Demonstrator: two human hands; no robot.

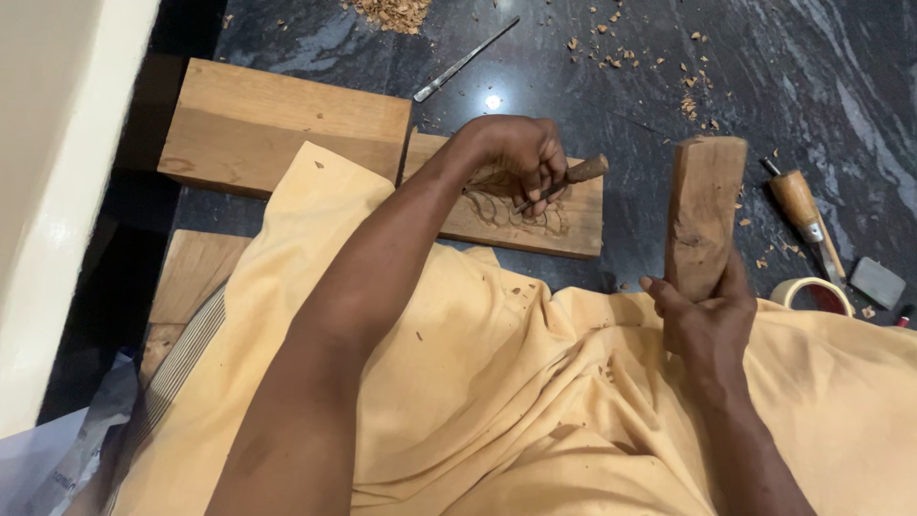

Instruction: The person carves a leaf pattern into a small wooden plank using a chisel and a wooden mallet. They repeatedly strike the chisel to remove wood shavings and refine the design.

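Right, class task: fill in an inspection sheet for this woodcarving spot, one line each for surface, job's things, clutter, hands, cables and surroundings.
Surface: dark stone floor, strewn with wood chips.
Job's things: carved plank bearing curved cuts; chisel tip on it; wooden mallet block upright.
Clutter: metal file, spare chisel, tape roll, grey stone, thick planks.
Hands: left hand grips the chisel; right hand grips the mallet block.
Cables: nothing seen.
Surroundings: pale wall at left; yellow cloth over the lap.
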